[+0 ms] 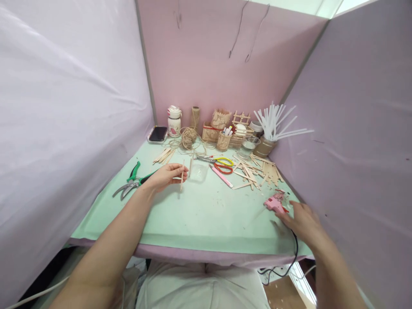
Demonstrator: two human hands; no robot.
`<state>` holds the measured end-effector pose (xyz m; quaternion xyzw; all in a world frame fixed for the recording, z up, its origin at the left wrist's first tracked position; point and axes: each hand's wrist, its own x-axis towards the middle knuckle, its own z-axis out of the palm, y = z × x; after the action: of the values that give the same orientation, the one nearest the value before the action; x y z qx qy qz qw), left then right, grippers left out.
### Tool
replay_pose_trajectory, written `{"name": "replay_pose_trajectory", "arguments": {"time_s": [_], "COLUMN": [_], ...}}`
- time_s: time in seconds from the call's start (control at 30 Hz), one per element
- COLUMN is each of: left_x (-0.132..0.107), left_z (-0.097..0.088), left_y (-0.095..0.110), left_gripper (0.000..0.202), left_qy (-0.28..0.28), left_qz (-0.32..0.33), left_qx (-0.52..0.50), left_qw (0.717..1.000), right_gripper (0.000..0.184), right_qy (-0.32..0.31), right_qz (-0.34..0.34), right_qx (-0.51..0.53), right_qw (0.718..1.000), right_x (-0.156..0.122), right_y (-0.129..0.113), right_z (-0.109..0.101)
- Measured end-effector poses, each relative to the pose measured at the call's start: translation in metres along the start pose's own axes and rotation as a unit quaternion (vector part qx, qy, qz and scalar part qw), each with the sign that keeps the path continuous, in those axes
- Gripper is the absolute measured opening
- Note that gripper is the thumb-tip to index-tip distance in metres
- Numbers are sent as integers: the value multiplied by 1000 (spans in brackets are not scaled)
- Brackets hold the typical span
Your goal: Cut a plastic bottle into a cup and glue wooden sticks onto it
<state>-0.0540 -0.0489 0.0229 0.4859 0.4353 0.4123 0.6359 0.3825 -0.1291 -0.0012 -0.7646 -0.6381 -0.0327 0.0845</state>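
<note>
My left hand (pixel 167 177) is closed in a pinch around a wooden craft stick (pixel 182 177), held nearly upright above the table. A clear plastic dish (pixel 198 172) lies just beyond it, with another short wooden piece (pixel 191 166) standing by its left side. At the right, my right hand (pixel 302 221) is at a pink hot glue gun (pixel 275 203) whose nozzle faces left. Thumb and fingers are apart around the rear of the gun, slightly blurred; whether they touch it is hard to tell. A black cord (pixel 294 251) runs down from there over the table edge.
Green-handled pruning shears (pixel 130 185) lie left, near my left forearm. Scissors (pixel 222 162), a pink cutter (pixel 222 177) and scattered craft sticks (pixel 249 171) occupy the middle right. Behind stand a twine ball (pixel 188 137), a water bowl (pixel 248 146), a bottle (pixel 174 122) and a phone (pixel 158 134).
</note>
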Motion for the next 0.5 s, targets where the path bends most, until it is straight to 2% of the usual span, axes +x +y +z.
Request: {"name": "replay_pose_trajectory", "arguments": {"time_s": [0.1,0.23,0.33,0.43,0.5], "left_x": [5,11,13,13,13], "left_z": [-7,-10,-10,-11,-10], "left_y": [4,1,-4,-10,-13], "left_gripper": [34,33,32,28,23], "left_qy": [14,19,28,49,67], "left_qz": [-2,-2,-7,-8,-6], "left_qx": [-25,-47,-66,-87,-89], "left_qw": [1000,999,997,995,994], "right_gripper": [42,42,44,45,47], "right_qy": [-71,-44,-37,4,46], "right_qz": [-12,8,2,-3,-3], "right_qx": [-29,-52,-34,23,79], "right_qw": [997,998,999,1000,996], "right_x": [-4,-3,-2,-4,-7], "right_y": [12,-1,-4,-2,-5], "right_z": [13,26,31,24,10]}}
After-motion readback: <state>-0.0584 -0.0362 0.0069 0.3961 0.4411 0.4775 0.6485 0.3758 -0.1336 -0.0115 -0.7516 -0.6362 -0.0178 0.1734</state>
